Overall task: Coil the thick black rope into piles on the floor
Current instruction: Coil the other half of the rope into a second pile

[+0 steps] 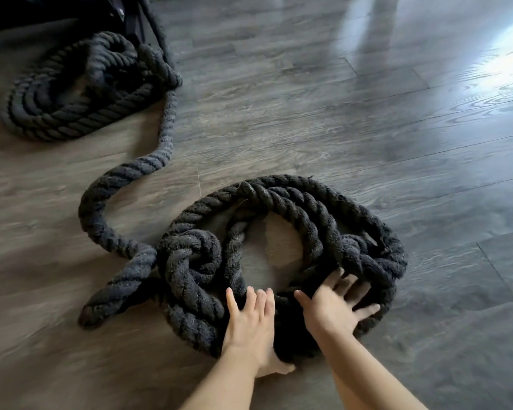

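Note:
A thick black twisted rope lies on the wood floor in two piles. The near coil is a loose ring of several loops right in front of me. My left hand grips its front edge, fingers over the top and thumb under it. My right hand lies flat on the coil's front right part with fingers spread. A free rope end sticks out at the left. A connecting stretch snakes up to the far coil at the upper left.
Grey wood-plank floor spreads all around, with bright glare at the upper right. A dark object with thin black legs stands behind the far coil at the top left.

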A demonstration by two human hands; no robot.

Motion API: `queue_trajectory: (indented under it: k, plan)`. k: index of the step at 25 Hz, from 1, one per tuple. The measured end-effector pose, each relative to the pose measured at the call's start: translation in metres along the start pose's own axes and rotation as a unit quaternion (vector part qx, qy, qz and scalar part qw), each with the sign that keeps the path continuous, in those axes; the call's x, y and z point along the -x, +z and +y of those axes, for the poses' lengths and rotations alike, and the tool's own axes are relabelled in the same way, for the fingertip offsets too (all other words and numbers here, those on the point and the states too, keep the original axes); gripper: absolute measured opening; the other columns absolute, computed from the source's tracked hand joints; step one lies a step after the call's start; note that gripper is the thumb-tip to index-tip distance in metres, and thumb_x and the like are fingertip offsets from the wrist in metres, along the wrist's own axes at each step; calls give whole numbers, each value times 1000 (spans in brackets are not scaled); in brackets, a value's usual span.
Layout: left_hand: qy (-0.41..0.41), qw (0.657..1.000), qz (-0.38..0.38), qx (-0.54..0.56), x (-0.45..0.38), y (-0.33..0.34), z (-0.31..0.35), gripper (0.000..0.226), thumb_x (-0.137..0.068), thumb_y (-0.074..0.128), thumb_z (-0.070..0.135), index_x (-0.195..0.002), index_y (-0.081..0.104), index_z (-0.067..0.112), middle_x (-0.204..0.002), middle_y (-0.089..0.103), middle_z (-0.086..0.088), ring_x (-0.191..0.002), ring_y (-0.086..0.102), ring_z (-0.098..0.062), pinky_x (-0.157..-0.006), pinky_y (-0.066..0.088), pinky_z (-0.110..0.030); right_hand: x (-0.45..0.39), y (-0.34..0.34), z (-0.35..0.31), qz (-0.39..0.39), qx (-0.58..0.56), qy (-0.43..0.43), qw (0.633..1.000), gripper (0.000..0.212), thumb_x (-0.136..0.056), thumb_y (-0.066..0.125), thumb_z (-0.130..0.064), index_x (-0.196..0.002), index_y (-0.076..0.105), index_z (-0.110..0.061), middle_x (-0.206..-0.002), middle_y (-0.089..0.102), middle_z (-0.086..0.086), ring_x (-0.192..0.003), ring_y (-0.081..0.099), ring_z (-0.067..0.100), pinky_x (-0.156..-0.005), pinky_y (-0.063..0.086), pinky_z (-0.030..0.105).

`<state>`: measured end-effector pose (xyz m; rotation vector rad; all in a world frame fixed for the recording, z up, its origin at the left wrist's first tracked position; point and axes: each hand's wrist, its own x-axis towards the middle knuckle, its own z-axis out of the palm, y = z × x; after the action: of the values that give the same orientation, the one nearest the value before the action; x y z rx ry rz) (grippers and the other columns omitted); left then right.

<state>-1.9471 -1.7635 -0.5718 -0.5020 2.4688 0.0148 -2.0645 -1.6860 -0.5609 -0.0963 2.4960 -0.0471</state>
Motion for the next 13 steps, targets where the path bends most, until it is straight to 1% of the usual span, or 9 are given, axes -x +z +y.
queue_trajectory:
  k: [2, 3, 5, 8, 9, 10, 11, 12, 13]
  plan:
    - [-9, 999, 21, 33, -14, -6, -1, 143, -57, 43, 93, -153, -6, -1, -156, 14, -17, -143, 4, -37, -102, -12, -75, 11, -5, -23, -20, -101, 111, 989, 116, -79, 56, -72, -153, -10, -13, -157, -19, 24, -143, -12, 48, -111, -1, 66]
    - [-5, 999, 18, 43, -18, -7, -1, 141, -57, 40, 93, -153, -5, 0, -156, 14, -17, -143, 5, -37, -101, -12, -76, 13, -9, -30, -52, -165, 170, 970, 122, -76, 61, -72, -153, -11, -11, -156, -21, 25, -143, -9, 49, -112, 2, 63]
    - [3, 999, 18, 50, -20, -9, -1, 139, -59, 37, 94, -153, -5, 0, -156, 13, -17, -143, 4, -38, -100, -12, -77, 9, -17, -31, -96, -221, 219, 946, 129, -72, 65, -73, -153, -9, -5, -156, -15, 29, -143, -1, 48, -114, 10, 57]
    - [16, 999, -4, 42, -18, -15, -2, 142, -60, 38, 95, -152, -8, -2, -156, 12, -18, -143, 5, -39, -99, -10, -79, 3, -30, -20, -96, -174, 200, 960, 127, -71, 64, -74, -153, 0, -1, -154, 11, 32, -144, 7, 43, -112, 22, 48]
    - [19, 999, -3, 35, -17, -15, -1, 143, -60, 38, 95, -152, -10, -3, -157, 11, -19, -144, 3, -40, -98, -12, -80, 2, -32, -15, -97, -149, 189, 966, 124, -69, 63, -77, -152, 9, -2, -150, 27, 29, -142, 14, 44, -111, 25, 47]
    - [25, 999, -4, 29, -19, -15, -4, 143, -60, 39, 94, -151, -11, -3, -158, 9, -19, -144, 2, -40, -97, -15, -80, -3, -33, -15, -98, -121, 175, 972, 120, -66, 59, -83, -148, 25, -4, -140, 45, 24, -138, 25, 45, -111, 27, 47]
    - [30, 999, -10, 31, -19, -15, -6, 142, -61, 39, 94, -152, -12, -2, -159, 7, -20, -145, 0, -41, -95, -18, -80, -4, -31, -18, -122, -85, 164, 975, 114, -59, 55, -90, -136, 43, -7, -124, 59, 18, -132, 36, 45, -111, 28, 49]
    - [36, 999, -13, 35, -22, -15, -7, 141, -61, 41, 93, -152, -11, -1, -159, 6, -19, -145, -1, -41, -94, -21, -80, -12, -24, -22, -138, -72, 169, 973, 113, -47, 53, -96, -120, 56, -10, -109, 65, 14, -124, 44, 45, -108, 31, 51]
    - [44, 998, -14, 43, -24, -14, -9, 141, -60, 42, 93, -153, -11, 0, -160, 5, -19, -145, -3, -41, -93, -23, -80, -32, -7, -20, -142, -92, 181, 969, 119, -29, 54, -100, -108, 61, -12, -99, 68, 13, -117, 51, 45, -104, 36, 53]
